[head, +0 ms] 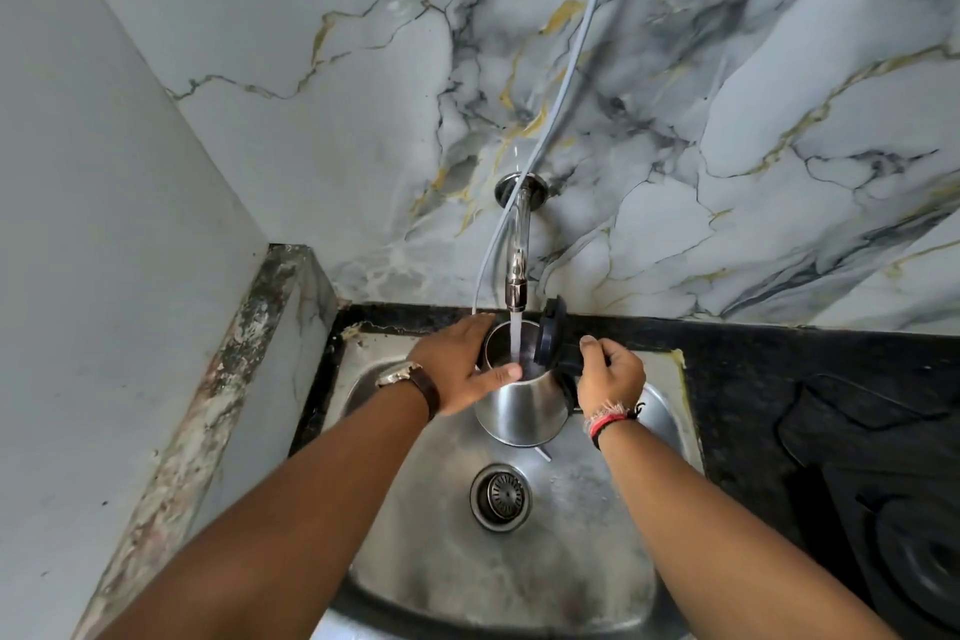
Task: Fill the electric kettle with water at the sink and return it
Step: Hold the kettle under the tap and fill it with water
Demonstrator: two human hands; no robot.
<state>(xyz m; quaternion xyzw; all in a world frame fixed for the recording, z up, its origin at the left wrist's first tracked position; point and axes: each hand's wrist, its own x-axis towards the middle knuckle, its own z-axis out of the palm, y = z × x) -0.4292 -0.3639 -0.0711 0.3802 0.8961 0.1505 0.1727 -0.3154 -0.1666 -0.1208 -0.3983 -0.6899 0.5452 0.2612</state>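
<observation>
we hold the kettle (519,411) over the sink (597,509), under the tap (517,270), and water runs into its open mouth. our left hand (457,369) clasps the rim; our right hand (610,372) grips the handle, lid (550,333) flipped up.

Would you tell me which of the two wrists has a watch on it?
The left wrist, behind the left hand on the kettle's rim, has the watch; the right wrist has thread bands.
</observation>
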